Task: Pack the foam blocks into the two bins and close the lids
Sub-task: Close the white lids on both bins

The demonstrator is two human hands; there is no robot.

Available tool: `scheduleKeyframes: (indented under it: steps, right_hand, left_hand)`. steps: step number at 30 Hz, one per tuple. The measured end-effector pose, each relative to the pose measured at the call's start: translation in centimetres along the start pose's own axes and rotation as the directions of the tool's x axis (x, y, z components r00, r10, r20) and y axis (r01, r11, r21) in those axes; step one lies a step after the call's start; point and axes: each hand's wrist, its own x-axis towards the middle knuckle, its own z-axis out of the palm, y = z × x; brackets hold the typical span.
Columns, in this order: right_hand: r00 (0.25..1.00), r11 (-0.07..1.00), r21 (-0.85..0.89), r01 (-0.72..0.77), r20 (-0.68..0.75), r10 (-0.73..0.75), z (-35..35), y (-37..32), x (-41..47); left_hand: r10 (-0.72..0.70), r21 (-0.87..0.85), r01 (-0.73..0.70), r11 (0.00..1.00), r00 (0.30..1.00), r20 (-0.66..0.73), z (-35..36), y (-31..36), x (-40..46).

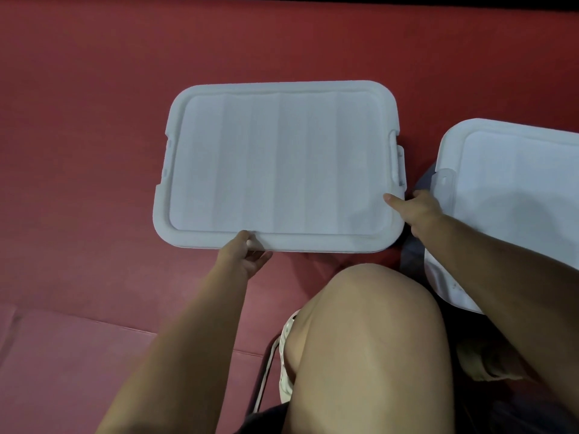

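A white lid (282, 164) lies flat over a bin just ahead of both hands, its near rim under the left hand (242, 255) and its near right corner at the right hand (418, 211). The left hand grips the near rim, thumb on top and fingers curled beneath the edge. The right hand holds the corner from the side, thumb pressed on the lid's top surface, the remaining fingers hidden behind the edge. Directly to the right of the right hand sits a second white lid (517, 183), also lying over its bin and partly cut off by the frame; the right forearm crosses in front of its near corner. Both bins are covered, so their contents cannot be seen. The bins rest on a red padded mat (94, 151) that stretches away to the left of the left hand. The person's bare knee (369, 339) rises between the two forearms, close below the nearer lid.
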Motion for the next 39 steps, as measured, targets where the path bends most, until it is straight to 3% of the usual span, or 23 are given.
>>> scheduleKeyframes:
  steps: [4,10,15,19,22,26,28,33,36,39]
  right_hand:
    - [0.999,0.998,0.056,-0.019,0.045,0.017,0.2,-0.5,0.4]
    - [0.974,0.9,0.391,-0.194,0.188,0.128,-0.4,-1.5,0.9]
    - [0.974,0.966,0.257,-0.019,0.224,-0.041,0.0,-1.6,0.3]
    - [0.991,0.964,0.265,0.012,0.125,-0.046,0.6,-1.7,0.3]
    - [0.993,0.954,0.28,-0.105,0.081,0.085,0.8,-1.7,0.8]
    - [0.938,0.89,0.365,-0.273,0.307,0.162,-0.1,-1.4,1.8]
    - [0.934,0.858,0.427,-0.286,0.326,0.149,-0.3,-1.1,1.7]
    - [0.975,0.849,0.501,-0.167,0.215,0.064,-0.1,-0.7,0.3]
    - [0.992,0.945,0.325,0.029,0.11,-0.068,0.7,0.4,2.0]
    - [0.991,0.981,0.184,0.065,0.105,-0.086,0.7,-0.4,1.3]
  left_hand:
    - [-0.006,-0.029,0.006,1.0,1.0,0.018,-0.2,0.2,1.0]
    - [-0.035,-0.075,0.035,0.997,0.999,-0.007,-0.9,1.3,2.1]
    - [-0.052,0.025,0.053,0.998,0.998,-0.042,-0.8,1.8,2.2]
    - [-0.065,0.022,0.066,0.998,0.996,-0.061,-0.5,2.1,2.0]
    - [-0.06,0.061,0.065,0.996,0.996,-0.072,-0.4,1.9,1.8]
    - [-0.094,0.036,0.097,0.995,0.993,-0.068,-0.5,2.3,1.6]
    - [-0.119,-0.008,0.119,0.993,0.991,-0.061,-0.5,2.6,1.7]
    - [-0.138,0.042,0.142,0.989,0.986,-0.091,-0.1,2.8,1.7]
    - [-0.124,0.112,0.135,0.984,0.987,-0.1,-0.2,2.7,1.8]
    - [-0.118,0.145,0.132,0.981,0.988,-0.1,-0.5,2.6,1.9]
